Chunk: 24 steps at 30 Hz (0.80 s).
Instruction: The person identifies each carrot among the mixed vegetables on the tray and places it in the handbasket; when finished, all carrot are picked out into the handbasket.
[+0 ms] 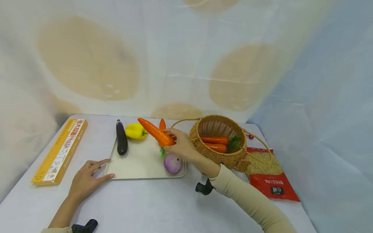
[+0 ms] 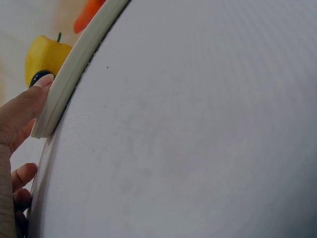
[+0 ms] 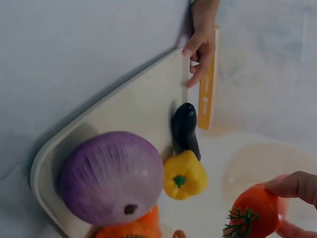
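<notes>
1. The right hand [image 1: 182,144] pinches a carrot [image 1: 155,132] between thumb and fingers at its thick end; the narrow end points away and to the left of the fingertips.
2. In the right wrist view, a green sprig [image 3: 241,221] shows on the carrot, just beside the thumb. The carrot is held up over the tray [image 1: 140,168].
3. A second carrot [image 1: 162,124] lies just past the right fingers, partly hidden by the held one.
4. The onion [image 1: 173,163] sits on the tray, just nearer the person than the right fingers.
5. The left hand [image 1: 85,179] has its thumb and forefinger spread, touching the tray at its near left corner. How firmly they press, I cannot tell.
6. Ahead of the left fingertips, the eggplant [image 1: 121,139] lies along the tray's left side; the pepper [image 1: 134,131] is just beside it, left of the right fingers.
7. The box [image 1: 59,152] lies to the left of the left fingers, apart from them.
8. The basket [image 1: 221,158] is right of the right fingers, with two carrots [image 1: 214,140] inside; farther right is the bag [image 1: 271,181], partly hidden by the basket.
</notes>
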Each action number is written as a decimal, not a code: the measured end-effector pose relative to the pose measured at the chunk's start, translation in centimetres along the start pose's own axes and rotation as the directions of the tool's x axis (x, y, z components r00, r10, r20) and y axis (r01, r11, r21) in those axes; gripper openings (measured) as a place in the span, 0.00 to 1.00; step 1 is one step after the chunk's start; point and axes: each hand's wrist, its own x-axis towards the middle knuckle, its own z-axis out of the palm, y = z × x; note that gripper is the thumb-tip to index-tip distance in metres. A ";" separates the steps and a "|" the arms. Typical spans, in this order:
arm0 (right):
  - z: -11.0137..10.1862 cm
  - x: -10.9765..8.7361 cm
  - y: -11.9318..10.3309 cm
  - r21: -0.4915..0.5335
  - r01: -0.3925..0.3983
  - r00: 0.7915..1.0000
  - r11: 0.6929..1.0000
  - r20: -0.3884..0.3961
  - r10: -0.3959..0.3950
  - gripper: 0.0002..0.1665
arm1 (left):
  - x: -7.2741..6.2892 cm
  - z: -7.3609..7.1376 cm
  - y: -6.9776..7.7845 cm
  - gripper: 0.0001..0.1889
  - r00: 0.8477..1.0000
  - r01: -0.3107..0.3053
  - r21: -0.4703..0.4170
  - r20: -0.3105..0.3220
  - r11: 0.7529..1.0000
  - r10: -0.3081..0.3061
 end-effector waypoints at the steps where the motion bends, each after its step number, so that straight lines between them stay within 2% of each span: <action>1: -0.4 -0.1 -0.1 -0.001 0.002 1.000 1.000 0.010 -0.002 0.35 | 0.0 0.0 0.0 0.38 1.000 0.002 0.002 0.003 1.000 -0.002; 6: -2.5 -0.7 -0.2 -0.008 0.016 0.998 1.000 0.053 -0.016 0.34 | 0.0 0.0 -0.1 0.39 0.999 0.019 0.002 0.029 1.000 -0.019; 10: -4.7 -1.1 -0.2 -0.055 0.068 0.994 0.996 0.088 -0.063 0.33 | 0.0 0.0 -0.1 0.40 0.999 0.027 0.006 0.044 1.000 -0.027; 13: -6.8 -1.2 0.1 -0.113 0.143 0.981 0.983 0.145 -0.126 0.34 | 0.0 0.0 -0.1 0.40 0.998 0.030 0.007 0.047 1.000 -0.030; 16: -9.2 -1.3 0.5 -0.142 0.201 0.960 0.969 0.226 -0.166 0.33 | 0.1 0.0 -0.1 0.40 0.999 0.023 0.009 0.045 1.000 -0.024; 20: -12.1 -1.7 0.9 -0.164 0.214 0.944 0.963 0.289 -0.160 0.32 | 0.1 0.0 -0.1 0.39 0.999 0.012 0.014 0.037 1.000 -0.012; 24: -14.4 -1.9 1.6 -0.183 0.204 0.941 0.962 0.307 -0.141 0.32 | 0.1 -0.1 0.0 0.39 0.999 0.009 0.014 0.035 1.000 -0.009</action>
